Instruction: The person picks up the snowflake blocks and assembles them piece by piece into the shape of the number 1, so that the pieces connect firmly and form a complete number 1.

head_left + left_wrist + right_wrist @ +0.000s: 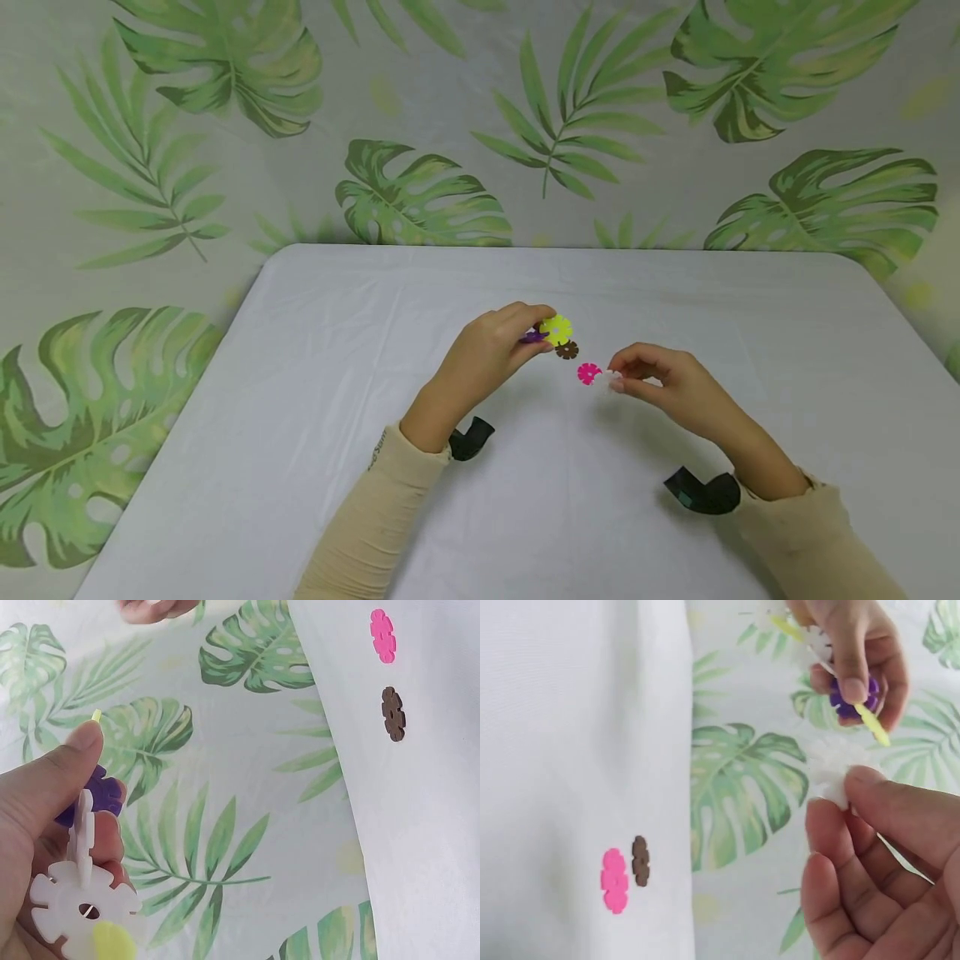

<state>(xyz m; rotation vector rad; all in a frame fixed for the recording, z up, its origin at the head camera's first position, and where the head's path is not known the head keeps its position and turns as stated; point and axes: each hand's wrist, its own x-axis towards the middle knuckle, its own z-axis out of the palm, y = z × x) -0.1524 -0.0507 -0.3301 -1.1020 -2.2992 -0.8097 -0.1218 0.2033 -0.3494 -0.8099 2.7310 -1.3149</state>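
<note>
My left hand (491,346) holds a joined chain of notched plastic snowflake discs between thumb and fingers. Its yellow disc (557,330) shows at the fingertips; the left wrist view shows a purple disc (109,796) and white discs (64,904) linked together, with another yellow piece (114,943) at the near end. To the right and apart from the chain, my right hand (671,387) pinches a single white disc (830,776) by its edge. A brown disc (640,861) and a pink disc (615,881) lie on the table, side by side.
White cloth covers the table (300,350). Behind its far edge hangs a leaf-patterned sheet (423,192). Black curved wrist mounts (703,492) are at both sleeve cuffs.
</note>
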